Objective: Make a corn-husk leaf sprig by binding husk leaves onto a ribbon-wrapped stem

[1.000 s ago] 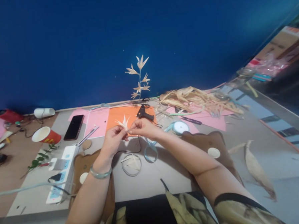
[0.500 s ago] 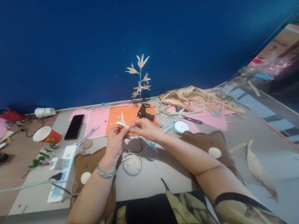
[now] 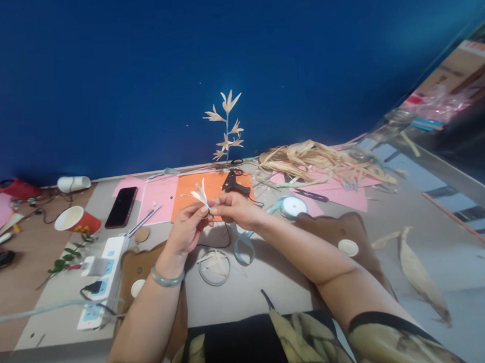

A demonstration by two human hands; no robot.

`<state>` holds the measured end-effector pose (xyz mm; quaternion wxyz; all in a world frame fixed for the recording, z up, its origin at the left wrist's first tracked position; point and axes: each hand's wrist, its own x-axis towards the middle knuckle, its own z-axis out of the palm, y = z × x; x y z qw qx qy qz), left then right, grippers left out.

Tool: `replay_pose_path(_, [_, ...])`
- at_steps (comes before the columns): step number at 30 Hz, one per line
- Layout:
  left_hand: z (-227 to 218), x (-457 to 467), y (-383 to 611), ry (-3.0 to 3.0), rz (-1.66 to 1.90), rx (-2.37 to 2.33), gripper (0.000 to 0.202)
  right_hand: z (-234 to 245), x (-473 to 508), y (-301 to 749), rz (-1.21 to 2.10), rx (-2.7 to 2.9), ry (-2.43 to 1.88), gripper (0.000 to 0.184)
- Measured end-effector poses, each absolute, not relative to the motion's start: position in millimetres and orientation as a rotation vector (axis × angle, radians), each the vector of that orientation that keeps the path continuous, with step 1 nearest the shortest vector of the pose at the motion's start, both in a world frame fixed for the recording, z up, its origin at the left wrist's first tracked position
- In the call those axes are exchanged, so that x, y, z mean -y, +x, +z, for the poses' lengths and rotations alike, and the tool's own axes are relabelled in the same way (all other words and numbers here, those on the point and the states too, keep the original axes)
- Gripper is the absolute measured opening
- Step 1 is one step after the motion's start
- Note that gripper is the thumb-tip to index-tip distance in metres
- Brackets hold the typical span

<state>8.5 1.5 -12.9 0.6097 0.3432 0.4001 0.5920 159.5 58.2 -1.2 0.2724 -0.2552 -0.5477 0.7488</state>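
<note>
My left hand [image 3: 187, 230] and my right hand [image 3: 234, 208] meet above the table, both with fingers pinched together. Between their fingertips stands a small pale straw flower [image 3: 200, 194] with thin pointed petals. A light blue ribbon [image 3: 243, 247] hangs in a loop below my right hand. A black glue gun [image 3: 235, 184] lies on the orange sheet [image 3: 190, 191] just behind my hands. Under my hands a wire ring with pale petals [image 3: 214, 265] rests on the table.
A tall straw flower stem [image 3: 226, 126] stands against the blue wall. A heap of dried husks [image 3: 323, 161] and a ribbon spool [image 3: 292, 206] lie right. A phone [image 3: 121, 206], red paper cup [image 3: 76, 220] and power strip [image 3: 100, 275] sit left. Brown pads [image 3: 343, 236] flank my arms.
The straw flower has turned between my fingertips, its petals swinging from spread sideways to more upright. My hands stayed in about the same place.
</note>
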Motion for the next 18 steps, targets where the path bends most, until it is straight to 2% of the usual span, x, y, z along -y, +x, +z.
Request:
replay_pose_path(4, [-11.8, -1.1, 12.0, 0.828, 1.453, -0.956, 0.023, -4.8, -58.3, 157.0, 2.005, 1.44, -0.742, 0.032])
replay_pose_path(13, [-12.4, -1.5, 16.6, 0.859, 1.531, -1.112, 0.031, -5.9, -54.9, 156.4, 1.715, 1.605, -0.797, 0.036])
replay_pose_path(18, [-10.9, -1.3, 15.4, 0.831, 1.496, -1.137, 0.035, -5.1, -53.2, 155.6, 1.672, 1.633, -0.815, 0.037])
